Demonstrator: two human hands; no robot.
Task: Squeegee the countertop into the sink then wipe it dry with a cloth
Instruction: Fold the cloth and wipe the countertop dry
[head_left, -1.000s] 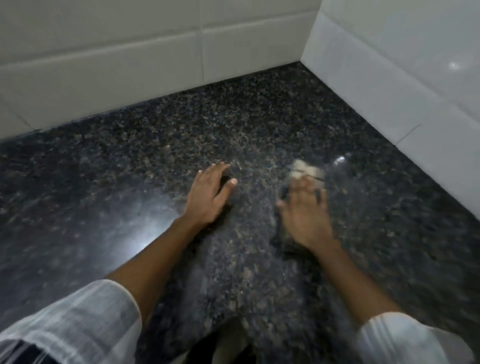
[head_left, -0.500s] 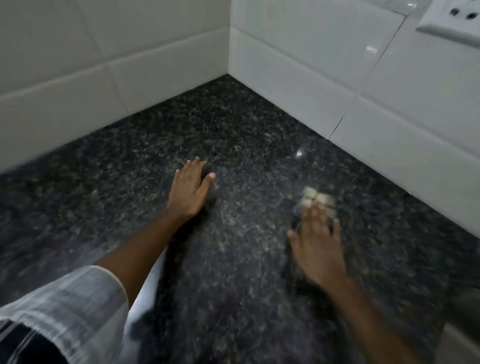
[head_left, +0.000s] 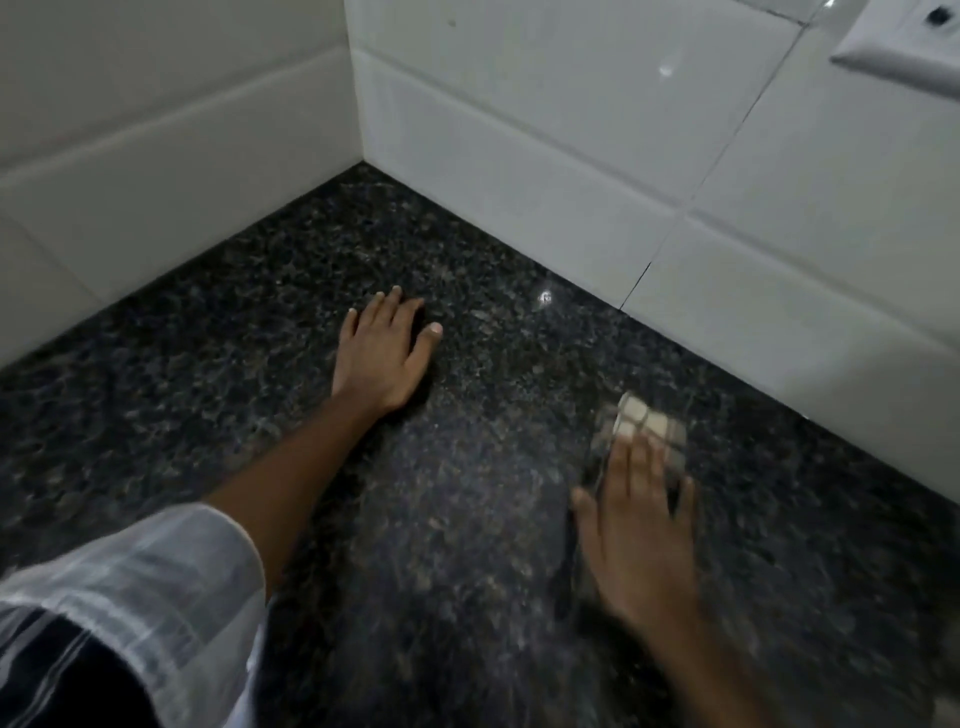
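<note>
Pressing flat on the dark speckled counter (head_left: 260, 322), the left hand (head_left: 382, 353) is lying palm down with its fingers straight and close together and the thumb spread to the side, holding nothing. It is sitting toward the back corner of the counter, where the two white tiled walls (head_left: 519, 130) are meeting, though well short of the corner itself. The left forearm is stretching back to a rolled white striped sleeve (head_left: 156, 597) at the near left.

The right hand (head_left: 639, 530) is lying on top of a cloth (head_left: 644, 426), fingers extended and slightly spread over it, pressing it against the stone; the hand is blurred, so I cannot tell whether any finger is curling under the fabric. The cloth is showing as a pale checked patch poking out past the fingertips, with darker folds under the palm. It is resting on the counter near the right-hand edge, close to the foot of the right wall but not touching it, and well apart from the left hand.

A white outlet plate (head_left: 904, 47) is sticking out of the right wall at the upper right corner of the view. Light is glinting off the stone between the two hands.
</note>
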